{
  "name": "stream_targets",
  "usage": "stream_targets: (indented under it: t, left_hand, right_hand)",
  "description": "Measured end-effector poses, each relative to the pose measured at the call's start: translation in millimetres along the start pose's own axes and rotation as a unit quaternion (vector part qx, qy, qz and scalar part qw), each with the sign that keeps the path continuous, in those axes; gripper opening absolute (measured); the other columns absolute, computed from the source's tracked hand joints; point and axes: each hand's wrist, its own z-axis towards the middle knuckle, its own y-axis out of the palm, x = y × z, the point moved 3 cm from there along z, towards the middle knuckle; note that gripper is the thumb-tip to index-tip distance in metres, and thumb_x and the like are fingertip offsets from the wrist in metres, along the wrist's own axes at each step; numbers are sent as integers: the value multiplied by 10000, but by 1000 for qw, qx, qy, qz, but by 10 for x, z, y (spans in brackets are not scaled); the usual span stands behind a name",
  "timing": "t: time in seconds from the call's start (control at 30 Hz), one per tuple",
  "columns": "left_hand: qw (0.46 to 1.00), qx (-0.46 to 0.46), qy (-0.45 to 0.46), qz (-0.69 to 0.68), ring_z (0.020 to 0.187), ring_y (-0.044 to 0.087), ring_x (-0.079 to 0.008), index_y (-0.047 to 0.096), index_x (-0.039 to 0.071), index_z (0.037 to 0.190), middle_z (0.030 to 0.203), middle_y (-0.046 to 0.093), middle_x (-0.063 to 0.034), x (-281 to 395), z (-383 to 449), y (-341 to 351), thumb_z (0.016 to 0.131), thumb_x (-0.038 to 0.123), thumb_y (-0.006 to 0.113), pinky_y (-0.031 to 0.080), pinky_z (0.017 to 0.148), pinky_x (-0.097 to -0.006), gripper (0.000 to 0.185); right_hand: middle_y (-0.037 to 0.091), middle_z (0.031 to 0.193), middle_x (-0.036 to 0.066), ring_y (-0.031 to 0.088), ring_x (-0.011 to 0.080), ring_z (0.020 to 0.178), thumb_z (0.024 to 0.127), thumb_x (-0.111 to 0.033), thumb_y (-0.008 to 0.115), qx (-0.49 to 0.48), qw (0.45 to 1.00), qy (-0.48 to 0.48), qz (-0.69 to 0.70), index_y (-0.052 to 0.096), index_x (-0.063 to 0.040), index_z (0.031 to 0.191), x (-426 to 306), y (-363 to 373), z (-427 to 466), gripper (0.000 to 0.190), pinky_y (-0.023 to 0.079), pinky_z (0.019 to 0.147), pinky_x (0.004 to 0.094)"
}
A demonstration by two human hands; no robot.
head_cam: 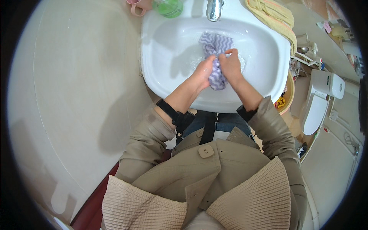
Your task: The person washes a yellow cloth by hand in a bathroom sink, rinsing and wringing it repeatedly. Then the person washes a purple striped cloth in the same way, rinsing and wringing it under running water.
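A purple and white zigzag-patterned cloth (218, 43) is bunched up in the white washbasin (161, 63), below the chrome faucet (214, 11). My left hand (204, 70) grips the cloth's middle from the left, with water glistening on the skin. From the right, my right hand (231, 63) pinches the same gathered part, its index finger bent outward. Both hands are close together, and the cloth spreads out beyond them and hangs toward me below them. Clear water ripples around the cloth at the bottom of the basin. The palms and some fingertips are hidden.
A bottle of green liquid (169, 8) and a pink cup (141, 7) stand at the basin's back left. A yellow towel (273, 18) drapes over its right rim. To the right are a yellowish tub (291, 93) holding fabric and a white toilet (315, 112). A wall (83, 72) rises closely on the left.
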Motion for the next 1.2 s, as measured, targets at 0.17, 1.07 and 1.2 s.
stream_targets:
  t: [0.17, 1.07, 1.2]
  left_hand:
    - [998, 63, -26, -14, 1032, 538, -237, 464, 9, 1155, 1099, 544, -119, 4, -4, -51, 934, 422, 358, 453, 861, -392, 480]
    - [999, -9, 47, -12, 1008, 550, -233, 472, 5, 1154, 1094, 550, -124, 63, 52, -37, 932, 362, 362, 463, 849, -364, 435]
    - [998, -32, 18, -48, 957, 569, -205, 509, 32, 1112, 1017, 584, -88, 61, 22, -60, 927, 344, 375, 468, 824, -351, 387]
  right_hand:
    - [616, 855, 221, 590, 376, 822, 797, -231, 500, -102, 991, -88, -25, 552, 11, 901, -63, 96, -124, 269, 450, 750, 408]
    - [593, 853, 280, 577, 405, 867, 792, -293, 486, 41, 996, -35, -65, 532, 41, 934, -50, 31, 16, 366, 444, 781, 443]
    - [596, 874, 261, 570, 406, 865, 806, -281, 481, -116, 989, -68, -65, 560, 21, 940, -111, 150, -62, 340, 443, 776, 436]
